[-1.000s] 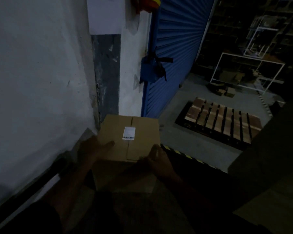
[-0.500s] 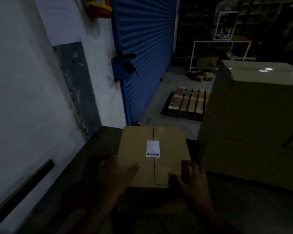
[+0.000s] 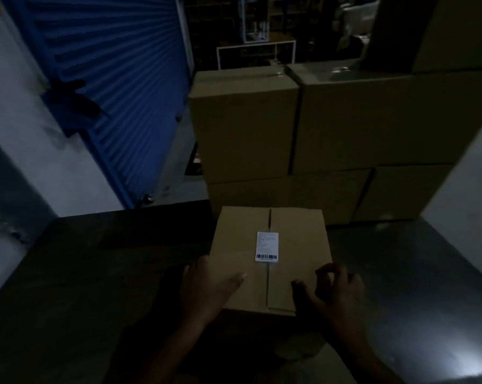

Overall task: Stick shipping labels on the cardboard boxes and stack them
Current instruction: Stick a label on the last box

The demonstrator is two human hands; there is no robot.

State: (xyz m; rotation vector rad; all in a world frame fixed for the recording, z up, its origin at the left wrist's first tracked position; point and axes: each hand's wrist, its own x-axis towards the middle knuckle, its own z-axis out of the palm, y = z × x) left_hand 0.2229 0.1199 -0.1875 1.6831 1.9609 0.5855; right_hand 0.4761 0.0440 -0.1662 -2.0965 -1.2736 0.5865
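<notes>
A small cardboard box (image 3: 295, 245) sits low in the middle of the head view, its top flaps closed. A white shipping label (image 3: 267, 246) with a barcode is stuck across the centre seam. My left hand (image 3: 206, 286) grips the box's near left side, with the thumb lying on top. At the near right corner my right hand (image 3: 337, 292) holds the box with thumb on top and fingers curled at the edge. Dim light hides whether the box rests on the surface below.
A stack of larger cardboard boxes (image 3: 245, 126) rises just behind the small box, two layers high and spreading right. A blue roller shutter (image 3: 118, 79) stands at the left. A dark surface (image 3: 109, 259) lies left, and a grey metal top (image 3: 428, 273) right.
The view has swung right from the wall and shutter to face the stacked boxes. The labelled box came along in both hands. My right hand's fingers now curl more at the right corner.
</notes>
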